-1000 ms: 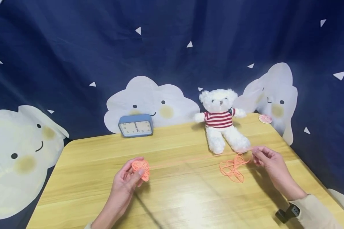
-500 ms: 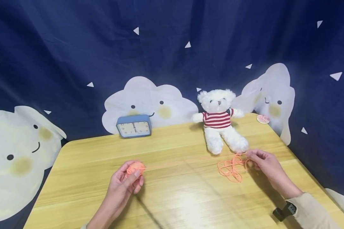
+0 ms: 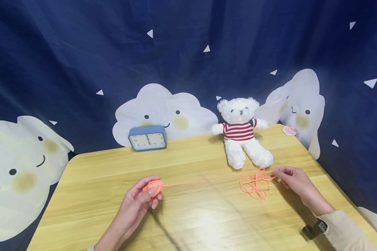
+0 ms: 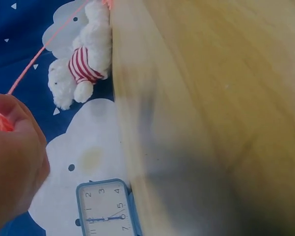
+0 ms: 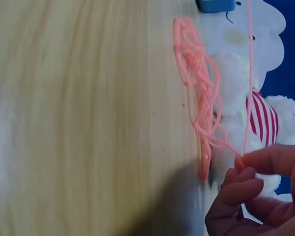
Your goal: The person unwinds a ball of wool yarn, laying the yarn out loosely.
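My left hand (image 3: 135, 202) holds a small ball of coral-orange yarn (image 3: 155, 187), with the thumb across its near side. In the left wrist view only an edge of the yarn ball (image 4: 0, 123) shows past the hand. From it a single strand (image 5: 250, 59) stretches across to my right hand (image 3: 296, 183), raised off the table. In the right wrist view the thumb and forefinger pinch that strand. A loose tangle of the same yarn (image 3: 253, 184) lies on the table just left of my right hand, joined to the pinched strand.
A white teddy bear (image 3: 238, 132) in a red-striped shirt sits behind the tangle. Further left stands a blue alarm clock (image 3: 147, 138). A pink round disc (image 3: 289, 130) lies at the wooden table's (image 3: 191, 216) back right corner, before a dark blue curtain (image 3: 182, 42).
My left hand has dipped slightly and turned the yarn ball. My right hand has come down a little with its pinched yarn. The strand slackened, then drew straight again.
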Action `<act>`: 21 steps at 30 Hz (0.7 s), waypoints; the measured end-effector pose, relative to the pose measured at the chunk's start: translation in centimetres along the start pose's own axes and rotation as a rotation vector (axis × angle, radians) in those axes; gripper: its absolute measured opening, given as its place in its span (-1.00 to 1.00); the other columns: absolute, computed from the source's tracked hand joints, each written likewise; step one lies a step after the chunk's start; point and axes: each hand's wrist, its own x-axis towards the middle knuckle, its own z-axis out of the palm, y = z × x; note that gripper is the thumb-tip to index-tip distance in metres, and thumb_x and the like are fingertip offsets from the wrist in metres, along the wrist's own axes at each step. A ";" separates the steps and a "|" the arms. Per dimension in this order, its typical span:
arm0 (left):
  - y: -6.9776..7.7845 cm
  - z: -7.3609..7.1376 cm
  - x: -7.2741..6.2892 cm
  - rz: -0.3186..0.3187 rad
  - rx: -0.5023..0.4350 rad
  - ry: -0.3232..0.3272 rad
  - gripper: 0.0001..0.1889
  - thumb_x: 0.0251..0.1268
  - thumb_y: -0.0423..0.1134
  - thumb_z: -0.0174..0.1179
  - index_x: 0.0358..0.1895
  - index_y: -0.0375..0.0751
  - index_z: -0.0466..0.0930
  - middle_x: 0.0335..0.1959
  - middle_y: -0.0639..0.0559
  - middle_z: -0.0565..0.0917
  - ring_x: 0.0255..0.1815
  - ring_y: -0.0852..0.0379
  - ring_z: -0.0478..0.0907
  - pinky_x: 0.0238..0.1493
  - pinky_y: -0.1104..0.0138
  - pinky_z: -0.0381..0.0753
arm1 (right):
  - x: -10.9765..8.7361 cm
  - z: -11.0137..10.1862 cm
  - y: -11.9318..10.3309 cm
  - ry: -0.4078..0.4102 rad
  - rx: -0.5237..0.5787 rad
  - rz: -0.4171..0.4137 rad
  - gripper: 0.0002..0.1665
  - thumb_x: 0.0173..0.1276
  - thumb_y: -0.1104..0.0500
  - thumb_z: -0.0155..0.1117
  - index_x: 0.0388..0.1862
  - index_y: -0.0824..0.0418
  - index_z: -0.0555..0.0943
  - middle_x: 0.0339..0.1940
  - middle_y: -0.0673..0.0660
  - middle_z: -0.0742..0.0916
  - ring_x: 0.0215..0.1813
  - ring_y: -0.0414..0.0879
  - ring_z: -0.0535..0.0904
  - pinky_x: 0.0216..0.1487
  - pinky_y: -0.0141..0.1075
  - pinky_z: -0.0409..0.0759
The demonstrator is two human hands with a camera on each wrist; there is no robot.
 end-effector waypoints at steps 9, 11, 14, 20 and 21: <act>-0.4 0.9 0.6 -0.074 0.086 0.227 -0.77 0.72 -0.37 0.15 0.26 -0.34 0.45 -0.31 -0.01 0.75 -0.39 0.24 0.65 -0.41 0.52 0.58 | 0.3 -0.2 0.3 -0.041 -0.020 -0.010 -0.66 0.64 0.19 0.34 0.06 0.51 0.72 -0.26 -0.06 0.78 -0.33 -0.23 0.56 -0.31 -0.39 0.59; -0.5 1.2 0.8 -0.071 0.099 0.241 -0.84 0.69 -0.39 0.17 0.16 -0.33 0.51 -0.25 0.01 0.73 -0.35 0.23 0.65 -0.38 0.52 0.59 | 0.3 -0.2 0.4 -0.052 -0.015 -0.012 -0.65 0.64 0.19 0.33 0.07 0.53 0.71 -0.24 -0.05 0.80 -0.31 -0.25 0.57 -0.29 -0.40 0.60; -0.7 1.5 1.1 -0.062 0.131 0.255 -0.80 0.62 -0.43 0.24 0.17 -0.39 0.58 -0.15 -0.03 0.72 -0.32 0.21 0.63 -0.29 0.49 0.65 | 0.2 -0.2 0.5 -0.056 -0.002 -0.015 -0.64 0.65 0.20 0.33 0.09 0.55 0.70 -0.20 -0.02 0.82 -0.28 -0.27 0.59 -0.26 -0.42 0.62; -1.2 2.1 1.6 -0.036 0.158 0.268 -0.58 0.51 -0.54 0.29 0.35 -0.57 0.53 0.13 -0.16 0.66 -0.21 0.18 0.66 -0.18 0.42 0.76 | -0.1 0.8 0.3 -0.013 0.014 -0.041 -0.63 0.64 0.25 0.29 0.16 0.58 0.64 -0.20 0.04 0.80 -0.29 -0.24 0.61 -0.32 -0.38 0.61; -1.2 2.1 1.6 -0.031 0.154 0.265 -0.57 0.50 -0.55 0.29 0.36 -0.58 0.52 0.16 -0.18 0.65 -0.19 0.17 0.67 -0.18 0.42 0.76 | -0.3 1.1 0.2 0.010 0.012 -0.048 -0.62 0.64 0.25 0.28 0.19 0.58 0.62 -0.19 0.04 0.79 -0.30 -0.23 0.62 -0.34 -0.36 0.62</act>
